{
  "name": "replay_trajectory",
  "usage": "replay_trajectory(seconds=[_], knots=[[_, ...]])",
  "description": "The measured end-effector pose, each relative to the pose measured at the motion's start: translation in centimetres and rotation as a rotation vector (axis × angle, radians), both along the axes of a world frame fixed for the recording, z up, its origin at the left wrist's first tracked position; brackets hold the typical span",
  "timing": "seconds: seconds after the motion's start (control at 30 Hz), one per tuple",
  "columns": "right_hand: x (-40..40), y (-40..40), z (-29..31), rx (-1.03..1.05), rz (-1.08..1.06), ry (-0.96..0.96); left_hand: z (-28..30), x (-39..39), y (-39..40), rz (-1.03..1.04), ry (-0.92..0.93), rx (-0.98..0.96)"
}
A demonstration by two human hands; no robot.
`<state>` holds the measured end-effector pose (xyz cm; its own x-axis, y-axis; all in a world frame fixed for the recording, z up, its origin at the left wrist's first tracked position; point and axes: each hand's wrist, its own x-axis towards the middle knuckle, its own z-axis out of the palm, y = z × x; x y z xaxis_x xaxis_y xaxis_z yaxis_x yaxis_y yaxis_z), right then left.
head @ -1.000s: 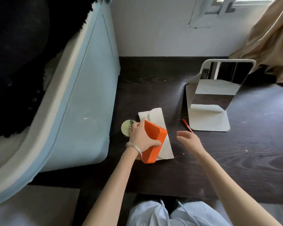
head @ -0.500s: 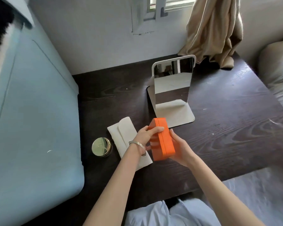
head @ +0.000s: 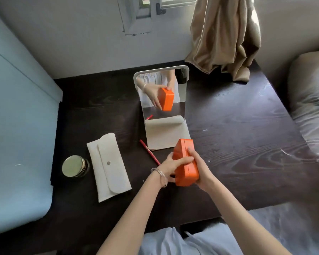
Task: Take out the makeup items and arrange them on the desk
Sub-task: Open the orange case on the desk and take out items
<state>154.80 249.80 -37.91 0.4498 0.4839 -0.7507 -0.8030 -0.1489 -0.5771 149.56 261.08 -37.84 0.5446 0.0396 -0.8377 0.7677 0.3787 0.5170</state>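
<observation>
Desk (head: 238,137) is dark wood grain, wall at the far edge. Standing mirror (head: 161,92) sits centre-back on its white base plate; it reflects your hands and the case. Beige curtain (head: 225,34) hangs down onto the far right corner of the desk. Pale blue panel (head: 17,126) walls off the whole left side. Grey bedding (head: 313,107) butts against the right edge.

On the desk, left of your hands: white snap-flap pouch (head: 109,166), lying flat, closed. Just left of it, a round gold-lidded jar (head: 73,166), close to the pouch; can't tell if they touch. Red pencil (head: 149,152) lies diagonally between pouch and mirror base, its near end running under your left hand, its far end just beside the base plate.

Orange case (head: 185,161): rigid rectangular box, rounded corners, lid seam running along its length, closed. It's held on edge in front of the mirror base, its far end overlapping the base's near right corner from this view. Can't tell if its underside rests on the desk.

Your left hand (head: 171,165), bangles at the wrist, has fingers laid across the case's left face, with the thumb under the near end. Your right hand (head: 201,168) is wrapped around the right side, fingertips curled over the top at the seam. Both are clamped on the case.
</observation>
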Motion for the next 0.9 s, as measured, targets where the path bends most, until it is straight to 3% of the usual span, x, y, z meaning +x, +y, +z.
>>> replay_trajectory(seconds=[0.33, 0.7, 0.83, 0.9], knots=[[2.7, -1.9, -1.3, -0.067, 0.168, -0.035, -1.4, 0.7, -3.1, 0.156, -0.008, -0.04], [2.3, -1.7, -2.2, -0.088, 0.199, -0.14, -2.1, 0.1, -1.8, 0.106, -0.05, -0.113], [2.6, -1.7, -2.4, -0.083, 0.255, -0.149, -2.3, 0.2, -2.0, 0.133, -0.043, -0.088], [3.0, -1.2, -1.9, -0.097, 0.311, -0.192, -2.1, 0.2, -2.5, 0.223, -0.012, 0.026]])
